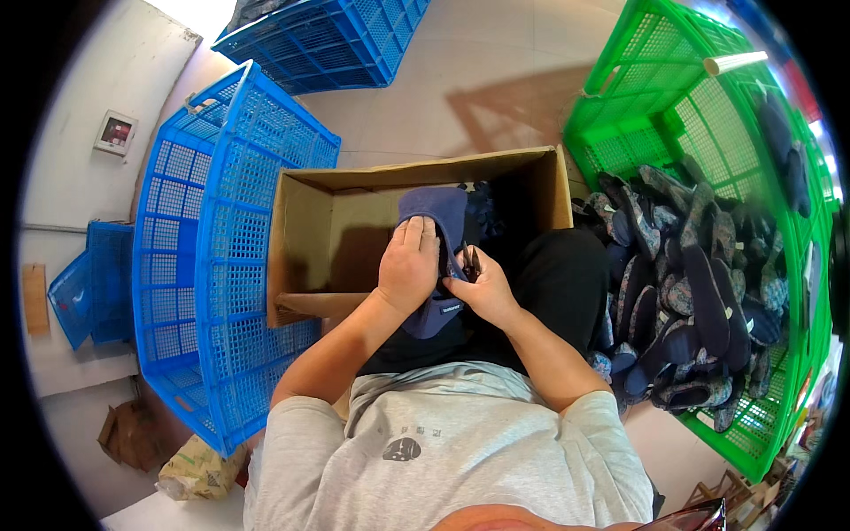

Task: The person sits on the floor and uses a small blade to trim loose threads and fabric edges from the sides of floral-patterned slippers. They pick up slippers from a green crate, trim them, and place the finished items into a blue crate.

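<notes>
A navy blue slipper (434, 203) is over my lap, at the near side of an open cardboard box (425, 167). My left hand (405, 270) is closed on it, with the fingers laid together over its upper part. Close on the right, my right hand (487, 290) grips a small dark pair of thread snips (471, 259). Its fingertips meet the slipper's right edge, and the blades point away from me beside it. A small dark label (451, 309) shows on the slipper's lower part. What lies under the slipper is hidden by it and my hands.
On my right, a green mesh crate (620, 142) holds a big heap of dark and patterned slippers (708, 305). A tall blue crate (257, 257) stands left of the box. Another blue crate (336, 44) is farther off. Dark pieces (482, 205) lie in the box.
</notes>
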Action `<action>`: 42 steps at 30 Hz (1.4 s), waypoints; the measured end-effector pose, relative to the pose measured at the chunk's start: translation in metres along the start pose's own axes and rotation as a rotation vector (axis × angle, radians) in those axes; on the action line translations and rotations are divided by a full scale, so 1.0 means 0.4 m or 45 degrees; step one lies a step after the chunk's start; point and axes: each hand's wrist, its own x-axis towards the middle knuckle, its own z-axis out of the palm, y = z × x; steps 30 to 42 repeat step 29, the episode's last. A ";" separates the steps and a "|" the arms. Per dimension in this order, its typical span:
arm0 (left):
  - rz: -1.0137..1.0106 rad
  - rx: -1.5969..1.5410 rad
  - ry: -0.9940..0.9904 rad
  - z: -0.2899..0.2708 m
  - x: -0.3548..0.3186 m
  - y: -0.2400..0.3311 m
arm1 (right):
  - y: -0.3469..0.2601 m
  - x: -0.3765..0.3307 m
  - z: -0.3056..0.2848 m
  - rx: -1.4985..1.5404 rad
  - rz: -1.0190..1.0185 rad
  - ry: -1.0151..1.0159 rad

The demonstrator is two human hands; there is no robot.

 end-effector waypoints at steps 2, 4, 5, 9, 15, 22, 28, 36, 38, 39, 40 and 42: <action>-0.008 0.040 -0.029 0.012 0.004 0.002 | -0.008 0.006 -0.001 0.023 0.001 0.003; -0.081 0.017 -0.136 0.014 0.013 0.009 | -0.022 0.009 -0.011 -0.171 -0.036 -0.035; -0.149 -0.026 -0.228 0.008 0.022 0.014 | -0.028 0.011 -0.016 -0.267 -0.054 -0.053; -0.348 -0.055 -0.517 0.007 0.064 0.004 | -0.038 0.025 -0.019 -0.251 -0.094 -0.100; -0.423 -0.022 -0.543 0.005 0.087 0.018 | -0.021 0.033 -0.024 -0.148 -0.020 -0.084; -0.420 0.003 -0.548 0.025 0.063 0.010 | -0.021 0.024 -0.018 -0.147 -0.013 -0.077; -0.431 0.002 -0.530 0.025 0.052 0.032 | 0.015 0.009 0.003 -0.028 -0.031 0.002; -0.356 0.028 -0.431 0.041 0.028 0.029 | 0.032 0.004 0.002 -0.012 -0.032 0.003; -0.356 0.028 -0.431 0.041 0.028 0.029 | 0.032 0.004 0.002 -0.012 -0.032 0.003; -0.356 0.028 -0.431 0.041 0.028 0.029 | 0.032 0.004 0.002 -0.012 -0.032 0.003; -0.356 0.028 -0.431 0.041 0.028 0.029 | 0.032 0.004 0.002 -0.012 -0.032 0.003; -0.356 0.028 -0.431 0.041 0.028 0.029 | 0.032 0.004 0.002 -0.012 -0.032 0.003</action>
